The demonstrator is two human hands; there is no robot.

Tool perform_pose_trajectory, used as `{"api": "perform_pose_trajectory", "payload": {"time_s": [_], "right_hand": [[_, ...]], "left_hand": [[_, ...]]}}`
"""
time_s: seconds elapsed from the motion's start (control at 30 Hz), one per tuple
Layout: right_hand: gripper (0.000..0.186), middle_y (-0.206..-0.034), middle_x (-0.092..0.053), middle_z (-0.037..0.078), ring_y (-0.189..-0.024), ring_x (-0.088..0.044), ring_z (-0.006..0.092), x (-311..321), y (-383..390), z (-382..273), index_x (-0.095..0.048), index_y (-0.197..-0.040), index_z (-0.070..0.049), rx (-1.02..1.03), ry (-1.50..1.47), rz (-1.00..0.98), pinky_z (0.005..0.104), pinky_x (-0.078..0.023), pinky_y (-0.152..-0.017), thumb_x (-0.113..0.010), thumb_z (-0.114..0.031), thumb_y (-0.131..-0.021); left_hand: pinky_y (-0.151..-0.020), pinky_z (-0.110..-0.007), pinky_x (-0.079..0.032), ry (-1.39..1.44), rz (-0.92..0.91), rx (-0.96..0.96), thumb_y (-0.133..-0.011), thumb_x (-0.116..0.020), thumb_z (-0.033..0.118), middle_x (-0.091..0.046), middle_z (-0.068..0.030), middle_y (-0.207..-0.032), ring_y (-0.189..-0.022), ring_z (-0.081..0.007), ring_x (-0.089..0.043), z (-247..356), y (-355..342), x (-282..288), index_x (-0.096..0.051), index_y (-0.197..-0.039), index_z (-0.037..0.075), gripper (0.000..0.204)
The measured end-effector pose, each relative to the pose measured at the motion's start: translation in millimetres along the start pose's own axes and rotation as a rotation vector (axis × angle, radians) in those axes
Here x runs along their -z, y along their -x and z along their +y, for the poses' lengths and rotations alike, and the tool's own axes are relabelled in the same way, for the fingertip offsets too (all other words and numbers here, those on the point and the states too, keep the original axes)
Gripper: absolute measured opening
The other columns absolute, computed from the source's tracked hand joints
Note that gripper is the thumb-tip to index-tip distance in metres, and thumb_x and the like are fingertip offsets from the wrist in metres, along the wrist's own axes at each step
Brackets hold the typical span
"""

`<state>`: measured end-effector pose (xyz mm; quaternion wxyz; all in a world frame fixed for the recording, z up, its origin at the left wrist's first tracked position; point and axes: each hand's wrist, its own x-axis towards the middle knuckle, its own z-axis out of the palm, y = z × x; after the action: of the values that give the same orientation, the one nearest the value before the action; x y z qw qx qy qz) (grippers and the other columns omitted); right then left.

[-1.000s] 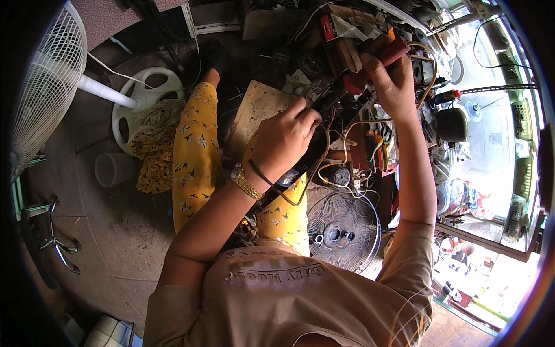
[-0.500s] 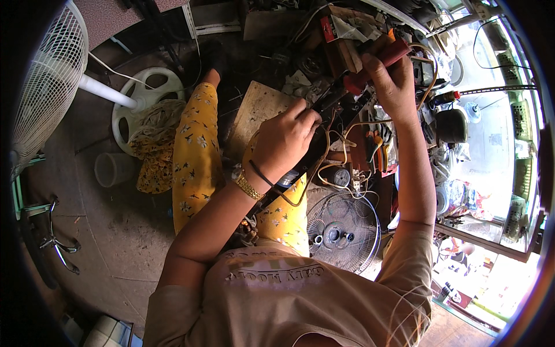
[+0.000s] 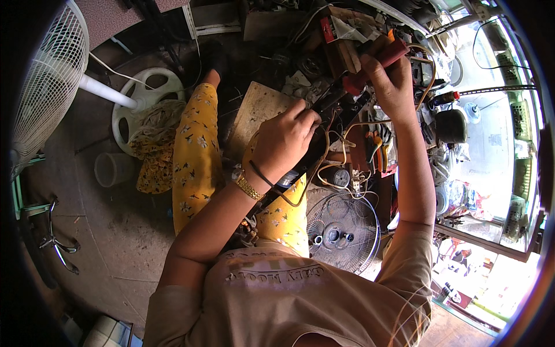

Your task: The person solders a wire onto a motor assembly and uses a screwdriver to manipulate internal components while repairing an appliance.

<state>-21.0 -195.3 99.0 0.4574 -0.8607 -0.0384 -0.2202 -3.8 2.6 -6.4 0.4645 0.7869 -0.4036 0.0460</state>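
My right hand (image 3: 393, 84) is wrapped round the thick red handle of a tool (image 3: 356, 82) that looks like a soldering iron. Its dark front end points down and left toward my left hand (image 3: 286, 136). The left fingers are curled and pinched together beside a long black part (image 3: 315, 147) that slants up from my lap. What they pinch is hidden. A brown cord (image 3: 325, 144) loops below these fingers. A pale board (image 3: 254, 113) lies by my knee, and a round fan grille (image 3: 344, 231) rests to the right of my thigh.
A white fan (image 3: 49, 75) stands at the left, with cloth (image 3: 156, 156) on its base and a clear tub (image 3: 113, 169) nearby. Orange-handled pliers (image 3: 377, 147) lie right of the cord. Small parts and a glass case (image 3: 488, 139) crowd the right side.
Very little differs. My right hand and the red-handled tool have shifted slightly left; my left hand stays in place.
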Motion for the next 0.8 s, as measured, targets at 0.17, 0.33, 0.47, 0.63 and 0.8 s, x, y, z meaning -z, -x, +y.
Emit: {"api": "perform_pose_trajectory", "payload": {"time_s": [0.17, 0.33, 0.47, 0.63, 0.8], "right_hand": [[0.014, -0.077, -0.056, 0.001, -0.071, -0.051, 0.0092, -3, 1, -2, -0.056, -0.09, 0.0, -0.012, -0.017, 0.019, 0.0247, -0.043, -0.066, -0.063, -0.013, -0.09], [0.014, -0.079, -0.055, 0.001, -0.073, -0.052, 0.0088, 3, 1, 0, -0.056, -0.09, -0.001, 0.016, -0.017, 0.031, 0.0245, -0.043, -0.067, -0.064, -0.013, -0.09], [0.015, -0.082, -0.056, 0.0, -0.074, -0.052, 0.0087, 14, 8, -3, -0.057, -0.091, -0.002, -0.05, -0.083, 0.242, 0.024, -0.043, -0.069, -0.066, -0.014, -0.089], [0.021, -0.069, -0.056, 0.002, -0.054, -0.052, 0.0083, 47, 42, -5, -0.056, -0.085, -0.004, -0.194, -0.287, 0.721, 0.0212, -0.038, -0.047, -0.061, -0.023, -0.091], [0.03, -0.063, -0.051, 0.006, -0.044, -0.039, 0.0121, 76, 118, 8, -0.051, -0.077, -0.002, -0.262, -0.514, 1.132, 0.0245, -0.042, -0.046, -0.055, -0.026, -0.095]], "left_hand": [[-0.057, -0.035, -0.051, -0.003, 0.01, -0.005, -0.08, -0.069, 0.012, -0.057, -0.0029, -0.085, -0.069, -0.0242, -0.064, -1, 0, 0, -0.062, -0.085, 0.012, 0.008], [-0.057, -0.035, -0.051, -0.003, 0.018, -0.015, -0.08, -0.068, 0.012, -0.057, -0.0038, -0.086, -0.069, -0.025, -0.064, -1, 0, -1, -0.062, -0.085, 0.012, 0.008], [-0.057, -0.035, -0.051, 0.009, -0.009, 0.002, -0.081, -0.068, 0.012, -0.057, -0.0042, -0.086, -0.07, -0.0256, -0.063, 0, 0, 0, -0.062, -0.086, 0.012, 0.008], [-0.058, -0.035, -0.051, 0.022, 0.0, -0.004, -0.081, -0.068, 0.011, -0.056, -0.0045, -0.085, -0.071, -0.0265, -0.063, 1, -1, 2, -0.063, -0.086, 0.012, 0.007], [-0.059, -0.036, -0.051, 0.036, 0.0, -0.018, -0.08, -0.068, 0.01, -0.057, -0.0052, -0.085, -0.071, -0.0273, -0.063, 2, -2, 1, -0.063, -0.085, 0.011, 0.007]]}}
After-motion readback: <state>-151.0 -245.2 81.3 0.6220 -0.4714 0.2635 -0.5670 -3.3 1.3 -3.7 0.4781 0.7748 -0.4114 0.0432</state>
